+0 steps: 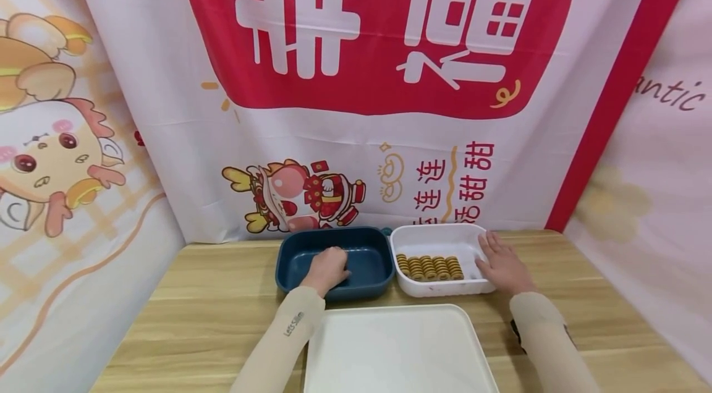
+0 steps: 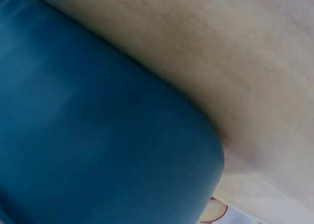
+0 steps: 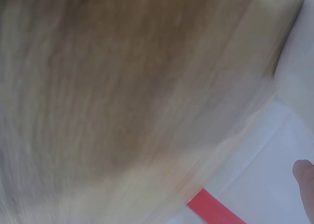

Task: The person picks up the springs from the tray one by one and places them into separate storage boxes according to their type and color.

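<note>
My left hand (image 1: 329,269) is lowered into a dark blue basin (image 1: 295,282), fingers bent down and the thumb side facing right. Whatever may lie under its fingertips is hidden. My right hand (image 1: 503,262) rests at the right rim of a white basin (image 1: 450,287), fingers extended and spread, thumb reaching over the inside. Rows of round brown-and-yellow layered biscuits (image 1: 431,268) fill the left part of the white basin. The left wrist view is mostly the blue basin's wall (image 2: 108,135). A fingertip (image 3: 305,177) shows at the right edge of the right wrist view.
An off-white tray (image 1: 397,350) lies in front of the two basins, between my forearms. Wood-grain tabletop (image 1: 206,306) spreads on both sides. Behind the basins hangs a printed red-and-white cloth (image 1: 367,127), with patterned cloth on either side.
</note>
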Demonstrator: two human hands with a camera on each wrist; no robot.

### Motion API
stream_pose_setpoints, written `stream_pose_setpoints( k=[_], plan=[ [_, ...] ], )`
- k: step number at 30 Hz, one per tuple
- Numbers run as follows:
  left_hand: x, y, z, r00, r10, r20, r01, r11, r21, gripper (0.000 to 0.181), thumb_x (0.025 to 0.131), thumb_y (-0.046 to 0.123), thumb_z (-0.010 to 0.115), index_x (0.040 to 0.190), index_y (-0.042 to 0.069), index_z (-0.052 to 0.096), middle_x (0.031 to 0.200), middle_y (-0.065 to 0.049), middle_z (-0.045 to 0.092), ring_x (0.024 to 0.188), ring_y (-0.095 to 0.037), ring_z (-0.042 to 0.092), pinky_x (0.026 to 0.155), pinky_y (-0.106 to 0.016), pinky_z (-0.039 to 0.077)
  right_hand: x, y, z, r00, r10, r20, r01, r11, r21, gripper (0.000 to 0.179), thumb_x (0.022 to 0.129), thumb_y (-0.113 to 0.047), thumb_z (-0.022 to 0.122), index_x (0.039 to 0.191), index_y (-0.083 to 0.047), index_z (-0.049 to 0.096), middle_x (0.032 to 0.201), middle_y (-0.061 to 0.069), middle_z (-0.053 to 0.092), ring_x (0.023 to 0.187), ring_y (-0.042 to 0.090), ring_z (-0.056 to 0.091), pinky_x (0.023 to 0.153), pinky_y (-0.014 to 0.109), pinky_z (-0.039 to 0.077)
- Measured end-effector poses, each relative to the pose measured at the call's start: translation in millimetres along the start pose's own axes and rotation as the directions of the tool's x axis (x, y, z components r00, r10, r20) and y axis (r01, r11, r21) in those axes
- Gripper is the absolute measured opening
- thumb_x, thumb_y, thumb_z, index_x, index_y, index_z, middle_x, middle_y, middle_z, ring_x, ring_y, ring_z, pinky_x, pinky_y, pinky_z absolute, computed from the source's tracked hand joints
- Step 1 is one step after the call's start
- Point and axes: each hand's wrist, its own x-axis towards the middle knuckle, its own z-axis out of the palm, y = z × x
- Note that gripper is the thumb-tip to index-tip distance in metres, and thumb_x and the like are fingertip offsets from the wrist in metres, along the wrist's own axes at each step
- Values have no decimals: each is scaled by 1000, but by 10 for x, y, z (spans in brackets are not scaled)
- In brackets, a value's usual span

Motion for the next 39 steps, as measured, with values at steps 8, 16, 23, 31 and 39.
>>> stream_pose_setpoints(
  k=[8,16,23,31,39],
  plan=[
    [-153,-8,-173,992,32,-119,-29,999,33,53,86,40,70,117,-1,62,109,-15,62,98,-28,60,85,-42,52,37,-8,-41,998,2,70,-1,1000,-17,64,96,-29,49,139,16,32,145,36,25,134,50,23,104,65,20],
    [-247,25,-305,995,-27,-97,29,999,23,84,87,59,56,148,7,33,151,-16,32,139,-38,25,107,-59,25,88,-246,-220,993,60,100,-57,998,-39,68,98,-37,44,144,10,28,147,36,19,136,50,17,103,68,16],
    [-368,187,-471,996,-26,-85,34,996,87,88,89,66,46,153,12,20,158,-15,14,142,-42,8,109,-62,13,328,-1127,-224,998,-16,56,17,1000,-11,66,99,-41,42,147,2,30,152,28,18,139,46,14,105,67,4],
    [-445,373,-612,994,-18,-105,27,996,84,89,88,71,37,155,17,12,159,-14,7,141,-45,6,103,-71,12,391,-2026,-285,988,-92,121,94,995,-18,67,97,-50,43,152,-17,25,155,20,18,140,44,15,101,73,8],
    [-484,389,-682,992,-48,-118,59,994,90,87,90,69,38,155,16,12,159,-14,6,141,-45,5,103,-71,11,420,-2208,-356,983,-128,130,133,991,-32,66,98,-50,42,153,-18,25,156,18,17,140,42,17,102,73,6]
  ],
)
